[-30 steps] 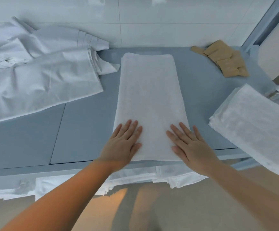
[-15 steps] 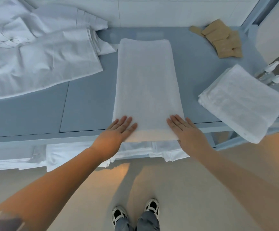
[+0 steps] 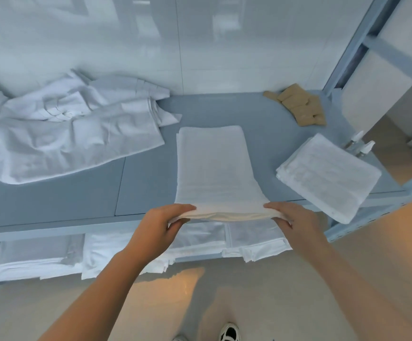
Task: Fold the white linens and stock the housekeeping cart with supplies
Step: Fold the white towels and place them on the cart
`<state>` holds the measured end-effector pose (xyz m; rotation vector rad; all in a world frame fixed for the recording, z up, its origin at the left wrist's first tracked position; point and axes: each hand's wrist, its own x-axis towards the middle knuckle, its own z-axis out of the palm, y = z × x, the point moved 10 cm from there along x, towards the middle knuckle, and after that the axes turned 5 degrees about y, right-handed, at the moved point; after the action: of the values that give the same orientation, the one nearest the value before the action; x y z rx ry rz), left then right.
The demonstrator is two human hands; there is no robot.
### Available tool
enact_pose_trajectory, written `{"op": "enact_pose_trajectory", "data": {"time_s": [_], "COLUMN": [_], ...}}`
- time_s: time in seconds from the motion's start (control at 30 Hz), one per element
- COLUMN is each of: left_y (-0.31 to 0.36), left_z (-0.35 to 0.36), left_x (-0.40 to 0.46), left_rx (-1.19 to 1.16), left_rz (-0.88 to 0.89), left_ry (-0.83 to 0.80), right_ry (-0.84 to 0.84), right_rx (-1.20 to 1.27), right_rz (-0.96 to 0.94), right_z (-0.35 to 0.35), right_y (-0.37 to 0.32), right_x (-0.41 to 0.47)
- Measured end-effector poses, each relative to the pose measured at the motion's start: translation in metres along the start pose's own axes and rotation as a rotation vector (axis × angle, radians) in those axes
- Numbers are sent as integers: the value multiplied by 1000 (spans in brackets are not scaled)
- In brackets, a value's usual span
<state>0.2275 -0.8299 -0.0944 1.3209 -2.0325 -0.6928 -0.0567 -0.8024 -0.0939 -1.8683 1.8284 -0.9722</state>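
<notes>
A long white towel [image 3: 214, 168], folded into a narrow strip, lies lengthwise on the blue-grey table [image 3: 77, 193]. Its near end is lifted off the table edge. My left hand [image 3: 160, 225] pinches the near left corner, thumb on top and fingers underneath. My right hand [image 3: 291, 217] pinches the near right corner the same way. A folded white towel [image 3: 328, 175] sits at the table's right edge, partly overhanging it. A heap of unfolded white linens [image 3: 69, 134] covers the table's back left.
Tan folded cloths [image 3: 301, 107] lie at the back right corner. Two small spray bottles [image 3: 360, 143] stand beyond the folded towel. Stacked white linens [image 3: 126, 252] fill the shelf under the table. A blue metal rack frame [image 3: 347, 45] rises on the right. A white tiled wall is behind.
Both hands went from lying flat on the towel's near end to gripping its two near corners and lifting that end. The camera view pulled back and tilted up.
</notes>
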Motion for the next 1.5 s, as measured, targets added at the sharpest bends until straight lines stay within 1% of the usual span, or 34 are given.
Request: {"op": "enact_pose_trajectory", "data": {"time_s": [0.07,0.13,0.23,0.33,0.5,0.57,0.7,0.83,0.9,0.97,1.03,1.13,1.33,1.43,1.5], "left_y": [9,21,36,44,44,33,-8,-61,-83,-105,-130,-158,-177,-177,-170], "left_z": [-16,-32,-53,-69,-75,-70,-45,-10,2,16,32,49,45,50,49], "left_x": [0,2,6,8,11,18,42,84,112,134,146,151,166,171,172], "left_rx": [-43,-72,-123,-188,-279,-247,-169,-121,-57,-46,-24,47,58,199,352], "left_rz": [-16,-16,-25,-87,-183,-236,-363,-514,-485,-452,-477,-513,-513,-530,-551], "left_ry": [59,118,219,329,479,503,511,428,393,366,325,277,312,255,249], "right_ry": [75,116,182,243,273,265,211,117,96,86,57,-36,32,35,28], "right_rx": [103,190,251,307,437,438,373,259,228,198,139,56,-149,-309,-329], "right_rz": [52,71,57,52,67,84,145,245,270,278,289,311,261,269,296], "right_z": [-15,-28,-48,-65,-73,-66,-31,19,42,65,89,123,132,140,143], "right_y": [-9,-20,-34,-41,-40,-34,-5,37,51,63,77,96,97,99,99], "right_x": [-1,-1,4,10,27,39,73,119,144,167,183,192,216,223,224]}}
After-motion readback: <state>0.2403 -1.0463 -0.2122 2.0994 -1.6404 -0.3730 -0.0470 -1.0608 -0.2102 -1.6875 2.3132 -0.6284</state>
